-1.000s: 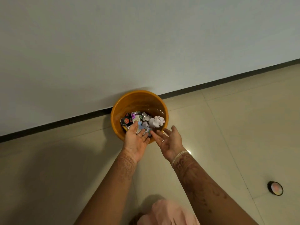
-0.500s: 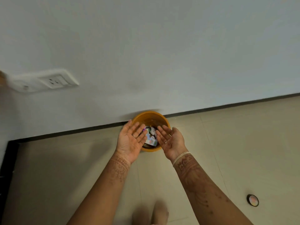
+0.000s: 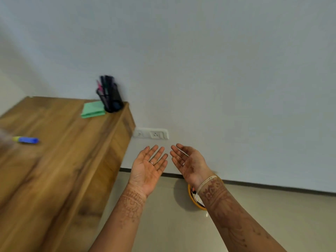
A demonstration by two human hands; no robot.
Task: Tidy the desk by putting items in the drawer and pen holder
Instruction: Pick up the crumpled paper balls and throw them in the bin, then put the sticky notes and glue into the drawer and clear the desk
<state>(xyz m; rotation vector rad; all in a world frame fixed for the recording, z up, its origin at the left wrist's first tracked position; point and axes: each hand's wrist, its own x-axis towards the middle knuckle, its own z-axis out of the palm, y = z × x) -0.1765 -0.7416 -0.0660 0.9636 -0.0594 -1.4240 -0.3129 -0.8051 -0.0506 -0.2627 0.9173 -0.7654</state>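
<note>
The wooden desk (image 3: 60,151) fills the left side of the head view. At its far right corner stands a black mesh pen holder (image 3: 109,98) with several pens in it. A folded green cloth (image 3: 92,110) lies beside the holder. A blue and yellow marker (image 3: 25,139) lies near the desk's left edge. My left hand (image 3: 149,168) and my right hand (image 3: 189,163) hover palms up to the right of the desk, fingers straight, holding nothing.
An orange bin (image 3: 195,198) with scraps stands on the tiled floor against the wall, mostly hidden behind my right forearm. A white socket plate (image 3: 151,133) is on the wall just right of the desk.
The view has swung up and left from the bin to the desk. Both hands have risen away from the bin, still open and empty.
</note>
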